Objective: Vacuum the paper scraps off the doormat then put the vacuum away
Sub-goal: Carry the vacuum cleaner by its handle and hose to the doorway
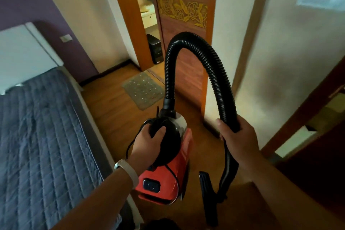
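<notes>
Left hand [147,143] grips vacuum [174,172], right hand [240,142] hose [211,61]

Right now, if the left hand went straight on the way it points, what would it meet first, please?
The left hand grips the black top of the vacuum, so that blocks it at once. Beyond lies the hose collar, then probably the wooden door; depth is unclear.
</notes>
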Available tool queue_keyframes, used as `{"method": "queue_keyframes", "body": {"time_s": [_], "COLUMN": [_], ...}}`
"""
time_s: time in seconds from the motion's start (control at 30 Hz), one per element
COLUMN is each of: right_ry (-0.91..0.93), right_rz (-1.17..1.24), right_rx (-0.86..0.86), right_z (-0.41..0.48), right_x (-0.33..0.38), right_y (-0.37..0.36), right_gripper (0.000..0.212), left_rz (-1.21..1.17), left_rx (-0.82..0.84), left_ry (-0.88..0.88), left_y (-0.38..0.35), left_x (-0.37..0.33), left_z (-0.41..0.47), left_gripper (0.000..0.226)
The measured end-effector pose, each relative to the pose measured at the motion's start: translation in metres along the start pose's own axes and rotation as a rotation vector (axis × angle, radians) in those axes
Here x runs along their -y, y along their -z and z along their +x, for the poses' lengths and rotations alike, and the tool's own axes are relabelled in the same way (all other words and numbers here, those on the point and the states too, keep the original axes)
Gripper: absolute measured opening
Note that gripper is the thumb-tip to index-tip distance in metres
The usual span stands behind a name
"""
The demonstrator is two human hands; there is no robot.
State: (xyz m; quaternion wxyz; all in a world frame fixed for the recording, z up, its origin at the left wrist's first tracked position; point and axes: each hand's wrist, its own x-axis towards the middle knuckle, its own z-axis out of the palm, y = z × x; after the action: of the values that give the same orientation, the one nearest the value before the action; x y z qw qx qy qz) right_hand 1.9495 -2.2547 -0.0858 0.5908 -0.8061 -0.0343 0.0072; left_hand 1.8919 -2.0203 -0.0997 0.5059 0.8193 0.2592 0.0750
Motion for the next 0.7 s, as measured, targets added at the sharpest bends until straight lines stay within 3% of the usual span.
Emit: {"method": "queue_keyframes", "body": {"time_s": [0.37,0.47,0.7], "right_ry": [0.002,-0.022,-0.018], "right_rz": [-0.081,-0.122,-0.123], "right_rx": [0.126,0.132,0.154], "right_z": [0.148,0.194,0.286], "right_x": [0.009,0.016,0.056], "right_y": [-0.105,-0.145,-0.243], "right_gripper": [0.025,0.028,0.025], "left_rz": [-0.006,-0.003,-0.002], "left_rx": [-0.035,-0.029,-0.063], "left_ry": [0.098,0.126,0.154], "left_y": [0.033,0.051,0.108], "left_x": [0.027,0.037,0.042], "left_z": [0.152,0.212,0.338], "left_gripper": [0.006,0.019,0.02]}}
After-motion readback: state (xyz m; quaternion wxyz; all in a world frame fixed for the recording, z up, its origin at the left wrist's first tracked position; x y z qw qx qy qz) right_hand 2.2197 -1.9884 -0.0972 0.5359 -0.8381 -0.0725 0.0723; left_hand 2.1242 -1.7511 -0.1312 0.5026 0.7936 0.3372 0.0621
